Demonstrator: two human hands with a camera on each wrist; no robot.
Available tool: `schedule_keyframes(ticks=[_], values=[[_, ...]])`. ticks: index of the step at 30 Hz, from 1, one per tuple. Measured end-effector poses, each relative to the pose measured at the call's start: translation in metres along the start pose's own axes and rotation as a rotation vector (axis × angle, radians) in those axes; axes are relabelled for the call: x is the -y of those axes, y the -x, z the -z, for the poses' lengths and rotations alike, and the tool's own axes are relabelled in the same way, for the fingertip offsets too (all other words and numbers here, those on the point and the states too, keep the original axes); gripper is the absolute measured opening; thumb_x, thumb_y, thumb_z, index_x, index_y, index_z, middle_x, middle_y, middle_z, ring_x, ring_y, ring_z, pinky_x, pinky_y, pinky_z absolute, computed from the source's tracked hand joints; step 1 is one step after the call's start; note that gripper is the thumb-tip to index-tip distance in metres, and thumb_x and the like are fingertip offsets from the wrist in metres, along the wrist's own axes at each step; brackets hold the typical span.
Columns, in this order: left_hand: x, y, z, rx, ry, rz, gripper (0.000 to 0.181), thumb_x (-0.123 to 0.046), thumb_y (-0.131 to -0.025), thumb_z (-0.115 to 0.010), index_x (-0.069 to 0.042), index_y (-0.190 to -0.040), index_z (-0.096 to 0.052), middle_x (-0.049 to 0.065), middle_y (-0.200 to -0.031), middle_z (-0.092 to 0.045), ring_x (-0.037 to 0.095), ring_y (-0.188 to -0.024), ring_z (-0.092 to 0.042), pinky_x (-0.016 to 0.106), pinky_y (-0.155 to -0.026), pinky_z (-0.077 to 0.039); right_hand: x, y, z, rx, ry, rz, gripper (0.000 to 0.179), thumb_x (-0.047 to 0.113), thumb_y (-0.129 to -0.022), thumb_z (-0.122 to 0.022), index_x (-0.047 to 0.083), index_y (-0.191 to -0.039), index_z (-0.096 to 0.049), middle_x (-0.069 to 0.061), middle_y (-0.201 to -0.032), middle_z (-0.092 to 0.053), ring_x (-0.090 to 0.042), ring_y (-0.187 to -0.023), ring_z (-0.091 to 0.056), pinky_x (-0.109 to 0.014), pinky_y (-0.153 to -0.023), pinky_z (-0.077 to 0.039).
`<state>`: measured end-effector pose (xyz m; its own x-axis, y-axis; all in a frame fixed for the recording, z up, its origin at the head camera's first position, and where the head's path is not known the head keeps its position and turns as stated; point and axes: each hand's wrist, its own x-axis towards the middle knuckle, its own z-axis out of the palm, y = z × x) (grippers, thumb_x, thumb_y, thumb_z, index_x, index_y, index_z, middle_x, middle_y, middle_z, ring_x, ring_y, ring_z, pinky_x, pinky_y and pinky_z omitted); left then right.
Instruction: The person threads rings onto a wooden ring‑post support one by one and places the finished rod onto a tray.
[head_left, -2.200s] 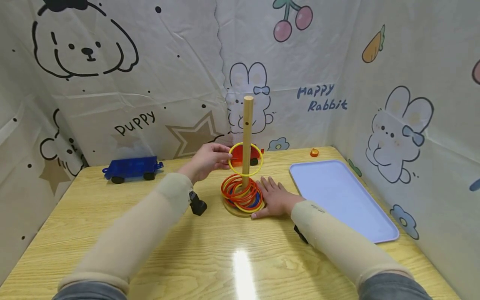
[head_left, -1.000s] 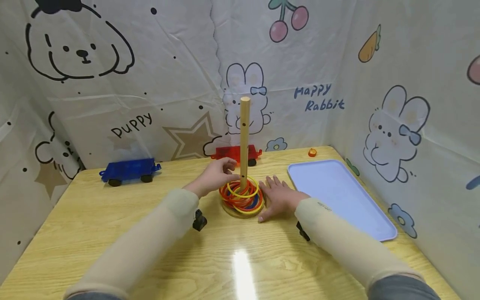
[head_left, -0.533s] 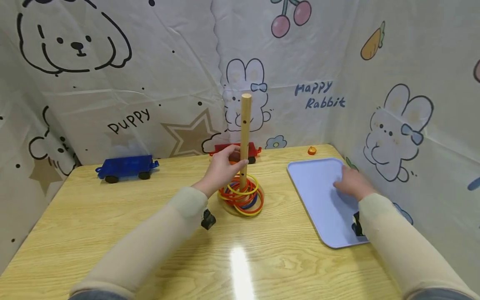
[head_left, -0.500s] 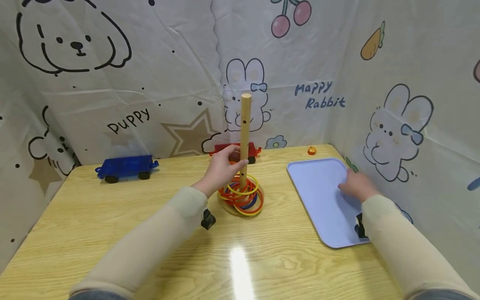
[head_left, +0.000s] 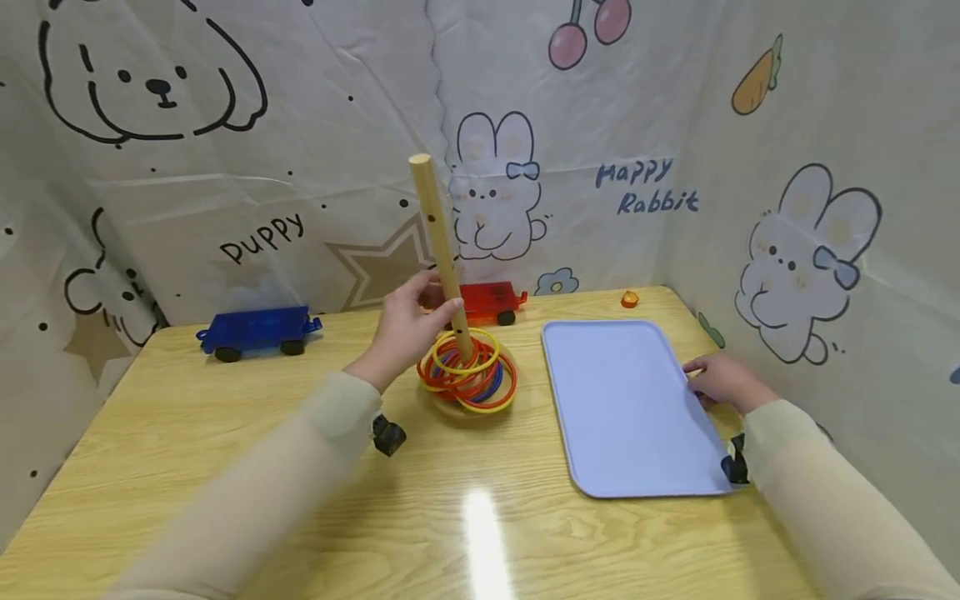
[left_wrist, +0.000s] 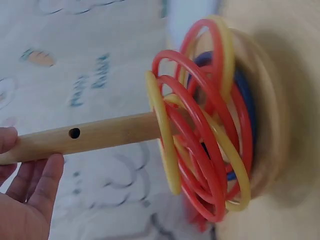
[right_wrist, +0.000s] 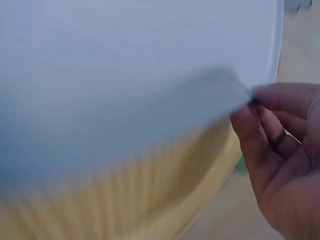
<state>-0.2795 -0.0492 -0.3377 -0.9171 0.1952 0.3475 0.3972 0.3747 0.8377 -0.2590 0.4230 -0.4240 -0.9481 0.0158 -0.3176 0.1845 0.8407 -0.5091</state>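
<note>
My left hand (head_left: 402,332) grips a round wooden post (head_left: 433,212) between thumb and fingers, and the post leans to the left. Around its foot lies a loose heap of red, yellow and blue rings, with a yellow ring (left_wrist: 165,137) on top. In the left wrist view the round wooden base (left_wrist: 277,115) shows behind the rings. Over at the right, my right hand (head_left: 726,382) pinches the right edge of a pale lavender tray (head_left: 630,408). Thumb and fingertips meet at the tray's rim in the right wrist view.
A blue toy wagon (head_left: 258,329) stands at the back left of the wooden table (head_left: 337,517). Behind the post is a red toy wagon (head_left: 491,302). A small orange piece (head_left: 629,299) lies near the back edge. Printed cloth walls (head_left: 337,167) enclose the table.
The yellow ring was lowered over the post and released. My left hand then took the post, now tilted left. My right hand left the base for the tray, which has shifted left.
</note>
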Motion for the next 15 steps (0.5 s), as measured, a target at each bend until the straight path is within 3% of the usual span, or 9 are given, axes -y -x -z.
schedule_keyframes(ticks=[6,10,15], values=[[-0.023,0.010,0.036,-0.057,-0.025,-0.004,0.028,-0.013,-0.100,-0.071,-0.002,-0.125,-0.066,0.016,-0.107,-0.071,0.030,-0.097,-0.068,0.044,-0.087,-0.058,0.064,0.000,-0.041,0.136,-0.177,0.021,0.054,-0.001,-0.094,-0.059,-0.019,-0.143,-0.045,-0.011,-0.085,-0.061,-0.014,-0.066,-0.060,-0.028,-0.063,-0.058],[-0.029,0.020,0.040,-0.042,-0.072,0.012,0.029,-0.015,-0.099,-0.073,-0.002,-0.124,-0.065,0.015,-0.109,-0.071,0.030,-0.101,-0.067,0.046,-0.090,-0.057,0.106,0.005,-0.076,0.162,-0.245,0.067,0.054,-0.002,-0.096,-0.058,-0.017,-0.145,-0.045,-0.013,-0.087,-0.062,-0.015,-0.066,-0.061,-0.029,-0.064,-0.059],[-0.021,0.031,0.035,-0.017,-0.109,0.020,0.029,-0.016,-0.098,-0.074,-0.002,-0.123,-0.066,0.015,-0.107,-0.072,0.030,-0.104,-0.065,0.046,-0.090,-0.058,0.150,0.004,-0.113,0.149,-0.279,0.108,0.052,-0.005,-0.093,-0.058,-0.015,-0.144,-0.049,-0.011,-0.080,-0.063,-0.012,-0.059,-0.058,-0.026,-0.060,-0.058]])
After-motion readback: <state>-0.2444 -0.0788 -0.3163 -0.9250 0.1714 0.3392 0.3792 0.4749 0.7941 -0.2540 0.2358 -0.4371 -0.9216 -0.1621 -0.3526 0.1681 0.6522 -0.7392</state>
